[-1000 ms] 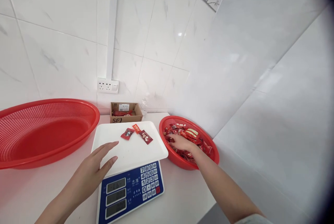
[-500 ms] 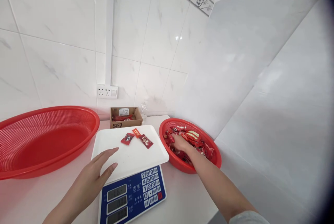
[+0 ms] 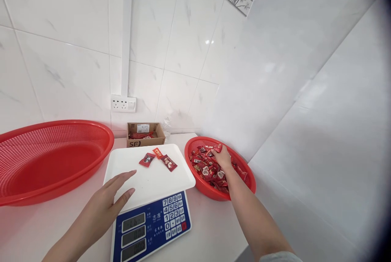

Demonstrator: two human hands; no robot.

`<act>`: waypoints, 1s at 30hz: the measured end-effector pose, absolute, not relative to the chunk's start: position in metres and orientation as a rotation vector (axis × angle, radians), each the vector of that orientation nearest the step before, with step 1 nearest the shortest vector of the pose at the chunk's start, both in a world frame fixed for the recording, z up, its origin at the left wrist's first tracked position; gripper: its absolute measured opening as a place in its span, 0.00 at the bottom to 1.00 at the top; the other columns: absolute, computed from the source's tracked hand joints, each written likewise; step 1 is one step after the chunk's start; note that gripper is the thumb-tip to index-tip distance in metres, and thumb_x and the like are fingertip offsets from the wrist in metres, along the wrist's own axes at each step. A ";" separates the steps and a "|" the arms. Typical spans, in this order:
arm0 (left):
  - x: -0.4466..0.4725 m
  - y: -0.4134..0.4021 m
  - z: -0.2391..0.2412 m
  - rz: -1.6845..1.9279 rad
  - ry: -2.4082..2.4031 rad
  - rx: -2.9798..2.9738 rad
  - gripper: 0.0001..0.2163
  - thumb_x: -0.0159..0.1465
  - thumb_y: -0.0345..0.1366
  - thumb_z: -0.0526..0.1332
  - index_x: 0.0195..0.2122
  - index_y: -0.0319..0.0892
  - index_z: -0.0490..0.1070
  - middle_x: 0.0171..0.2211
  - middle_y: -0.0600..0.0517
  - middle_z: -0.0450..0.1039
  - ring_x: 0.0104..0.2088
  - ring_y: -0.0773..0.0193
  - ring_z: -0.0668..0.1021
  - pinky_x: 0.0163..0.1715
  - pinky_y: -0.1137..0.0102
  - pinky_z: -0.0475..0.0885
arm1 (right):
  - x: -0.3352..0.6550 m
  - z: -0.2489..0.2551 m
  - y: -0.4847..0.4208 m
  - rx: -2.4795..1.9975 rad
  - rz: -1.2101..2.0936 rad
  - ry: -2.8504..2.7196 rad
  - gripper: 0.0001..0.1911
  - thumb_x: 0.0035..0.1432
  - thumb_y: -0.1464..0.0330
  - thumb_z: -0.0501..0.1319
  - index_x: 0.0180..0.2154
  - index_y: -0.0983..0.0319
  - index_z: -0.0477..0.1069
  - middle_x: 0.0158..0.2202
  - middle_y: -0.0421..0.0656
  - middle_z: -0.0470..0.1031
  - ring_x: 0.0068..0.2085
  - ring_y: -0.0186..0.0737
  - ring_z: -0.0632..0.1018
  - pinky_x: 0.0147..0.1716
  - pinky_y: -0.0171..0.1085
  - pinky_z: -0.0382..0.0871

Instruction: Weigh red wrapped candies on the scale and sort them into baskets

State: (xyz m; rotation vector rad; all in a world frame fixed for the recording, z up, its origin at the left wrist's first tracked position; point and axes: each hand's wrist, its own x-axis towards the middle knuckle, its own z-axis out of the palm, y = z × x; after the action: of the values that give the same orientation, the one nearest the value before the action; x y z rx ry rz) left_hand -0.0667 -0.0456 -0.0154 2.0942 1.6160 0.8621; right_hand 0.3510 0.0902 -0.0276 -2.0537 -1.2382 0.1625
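Observation:
Over the front left of the scale's white tray (image 3: 152,184), my left hand (image 3: 106,201) has its fingers apart and holds nothing. Three small red packets rest toward the back of that tray: a dark red one (image 3: 169,163), one with a black-and-white picture (image 3: 147,159) and a bright orange-red one (image 3: 157,153). At the right, my right hand (image 3: 223,157) reaches into a red plastic basket (image 3: 210,192) full of red-wrapped packets (image 3: 210,172). Its fingers pinch a red packet (image 3: 218,148) near the far rim.
The scale's blue panel (image 3: 152,225), with keypad and displays, faces me. A large red basket (image 3: 61,197) stands at the left. Behind the scale is a small cardboard box (image 3: 146,142) holding red packets, below a wall socket (image 3: 123,103). Tiled walls close off the back and right.
My right hand has moved back and to the right inside the basket, toward its far rim. My left hand stays over the tray, and the three packets there lie as before.

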 end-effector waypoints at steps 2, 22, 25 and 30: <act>-0.067 -0.046 -0.016 0.852 1.620 2.096 0.21 0.63 0.49 0.49 0.56 0.53 0.62 0.55 0.53 0.67 0.52 0.56 0.72 0.40 0.67 0.74 | 0.351 -0.028 0.091 -2.026 0.187 -1.217 0.29 0.53 0.63 0.57 0.55 0.64 0.57 0.40 0.48 0.75 0.40 0.46 0.76 0.41 0.39 0.64; -0.048 -0.062 -0.011 0.969 1.237 1.717 0.25 0.61 0.50 0.54 0.58 0.52 0.59 0.59 0.49 0.61 0.57 0.52 0.66 0.53 0.58 0.65 | 0.234 0.019 0.000 -1.167 0.632 -1.307 0.21 0.54 0.59 0.59 0.48 0.59 0.63 0.32 0.43 0.75 0.33 0.40 0.76 0.32 0.39 0.72; -0.039 -0.070 -0.013 0.986 0.933 1.586 0.30 0.60 0.52 0.54 0.62 0.52 0.50 0.63 0.49 0.51 0.61 0.54 0.59 0.56 0.59 0.61 | 0.189 0.012 -0.042 -0.985 0.962 -1.510 0.15 0.55 0.60 0.59 0.43 0.59 0.66 0.27 0.39 0.71 0.27 0.35 0.74 0.28 0.35 0.70; -0.039 -0.078 -0.012 0.791 0.732 1.523 0.30 0.59 0.54 0.53 0.61 0.51 0.52 0.63 0.49 0.54 0.59 0.51 0.61 0.57 0.58 0.59 | 0.153 0.000 -0.076 -0.811 1.194 -1.763 0.10 0.58 0.63 0.58 0.41 0.59 0.69 0.27 0.38 0.70 0.29 0.31 0.71 0.32 0.33 0.66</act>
State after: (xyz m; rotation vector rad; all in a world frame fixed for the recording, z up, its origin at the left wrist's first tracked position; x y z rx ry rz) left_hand -0.0388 -0.0784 -0.0121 1.5232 0.7321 0.7907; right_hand 0.1529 -0.0757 -0.0003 -0.8111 -1.7626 1.1936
